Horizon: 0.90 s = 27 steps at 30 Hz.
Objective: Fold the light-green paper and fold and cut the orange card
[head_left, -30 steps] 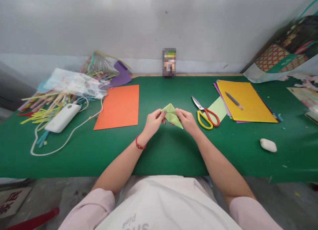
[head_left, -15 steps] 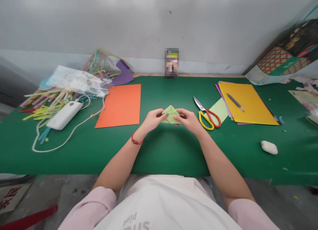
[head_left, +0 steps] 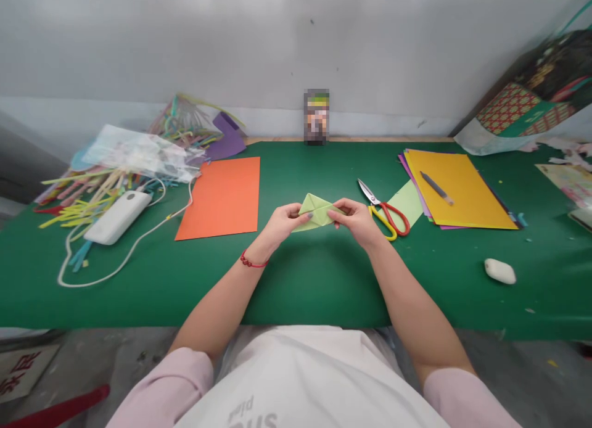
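Angled inward, thumbs on top, the left hand (head_left: 280, 224) and right hand (head_left: 358, 221), fingers nearly closed, pinched one folded light-green paper (head_left: 319, 211) just left of one pair of scissors (head_left: 376, 201). The paper's long axis ran roughly sideways, one corner pointing away from the person. One orange sheet (head_left: 222, 197) lay farther left of the scissors.

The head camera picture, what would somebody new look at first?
Probably the folded light-green paper, right in the middle, held between the left hand and the right hand. Next might be the bright orange sheet, lying flat on the green table to the left. The scissors, with one red and one yellow handle, stand out on the right.
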### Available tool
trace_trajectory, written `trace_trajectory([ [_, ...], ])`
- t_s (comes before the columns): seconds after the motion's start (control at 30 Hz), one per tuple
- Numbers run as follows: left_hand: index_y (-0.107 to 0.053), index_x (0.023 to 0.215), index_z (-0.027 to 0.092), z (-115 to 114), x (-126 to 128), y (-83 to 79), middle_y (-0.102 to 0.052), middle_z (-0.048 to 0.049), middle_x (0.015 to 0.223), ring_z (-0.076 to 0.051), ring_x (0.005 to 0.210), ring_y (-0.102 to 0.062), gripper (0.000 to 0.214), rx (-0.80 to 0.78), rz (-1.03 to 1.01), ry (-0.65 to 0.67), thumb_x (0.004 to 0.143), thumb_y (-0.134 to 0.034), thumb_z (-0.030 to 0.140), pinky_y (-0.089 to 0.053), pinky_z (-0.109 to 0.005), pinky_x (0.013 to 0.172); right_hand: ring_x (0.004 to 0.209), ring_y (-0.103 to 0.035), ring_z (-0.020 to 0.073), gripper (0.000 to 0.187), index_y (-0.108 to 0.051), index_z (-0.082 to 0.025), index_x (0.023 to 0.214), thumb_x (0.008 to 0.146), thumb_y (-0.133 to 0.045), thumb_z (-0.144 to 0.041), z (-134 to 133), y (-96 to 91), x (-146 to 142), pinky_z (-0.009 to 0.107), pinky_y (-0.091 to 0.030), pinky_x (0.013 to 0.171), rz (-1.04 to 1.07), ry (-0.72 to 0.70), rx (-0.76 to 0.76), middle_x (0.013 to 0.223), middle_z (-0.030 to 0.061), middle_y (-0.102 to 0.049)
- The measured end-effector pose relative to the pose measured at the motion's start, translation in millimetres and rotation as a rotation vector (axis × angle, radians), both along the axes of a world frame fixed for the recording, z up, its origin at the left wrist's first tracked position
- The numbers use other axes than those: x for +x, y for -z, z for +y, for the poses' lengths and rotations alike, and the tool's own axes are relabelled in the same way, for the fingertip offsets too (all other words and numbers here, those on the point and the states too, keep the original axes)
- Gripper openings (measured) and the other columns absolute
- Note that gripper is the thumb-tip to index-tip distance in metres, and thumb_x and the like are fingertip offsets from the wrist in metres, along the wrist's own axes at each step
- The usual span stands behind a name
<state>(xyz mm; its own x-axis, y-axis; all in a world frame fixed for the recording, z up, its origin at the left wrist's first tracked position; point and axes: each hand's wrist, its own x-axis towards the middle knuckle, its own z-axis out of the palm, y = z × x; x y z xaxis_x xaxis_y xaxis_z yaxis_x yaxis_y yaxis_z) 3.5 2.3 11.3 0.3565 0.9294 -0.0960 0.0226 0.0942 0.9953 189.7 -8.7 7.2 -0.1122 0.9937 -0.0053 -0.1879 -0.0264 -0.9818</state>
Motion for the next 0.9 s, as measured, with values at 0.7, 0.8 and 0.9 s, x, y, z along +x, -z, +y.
trace_trajectory([
  [0.7,-0.063,0.112,0.019,-2,8,8.0,-0.066,-0.0102,0.113,-0.021,0.095,-0.064,0.043,0.281,-0.037,-0.243,0.079,-0.061,0.046,-0.051,-0.032,0.078,0.093,-0.068,0.0208,0.008,-0.073,-0.026,0.084,0.081,-0.065,-0.028,-13,2.3,2,0.036,-0.056,0.08,-0.368,0.106,0.745,0.1,0.0052,-0.073],
  [0.8,-0.066,0.101,0.013,1,6,9.1,-0.07,-0.0104,0.087,-0.019,0.076,-0.065,0.057,0.048,-0.1,-0.155,0.083,-0.043,0.062,-0.05,-0.029,0.063,0.094,-0.068,0.0184,0.016,-0.072,-0.027,0.091,0.085,-0.059,-0.02,-14,4.8,3,0.034,-0.056,0.081,-0.466,0.047,0.842,0.105,0.0049,-0.072],
  [0.9,-0.066,0.087,0.015,0,4,6.6,-0.068,-0.0055,0.078,-0.017,0.072,-0.063,0.047,0.06,-0.078,-0.151,0.071,-0.063,0.059,-0.048,-0.026,0.062,0.097,-0.067,0.0179,0.02,-0.07,-0.027,0.095,0.087,-0.054,-0.017,-13,7.7,2,0.034,-0.055,0.085,-0.525,-0.031,0.863,0.11,0.0048,-0.07],
])
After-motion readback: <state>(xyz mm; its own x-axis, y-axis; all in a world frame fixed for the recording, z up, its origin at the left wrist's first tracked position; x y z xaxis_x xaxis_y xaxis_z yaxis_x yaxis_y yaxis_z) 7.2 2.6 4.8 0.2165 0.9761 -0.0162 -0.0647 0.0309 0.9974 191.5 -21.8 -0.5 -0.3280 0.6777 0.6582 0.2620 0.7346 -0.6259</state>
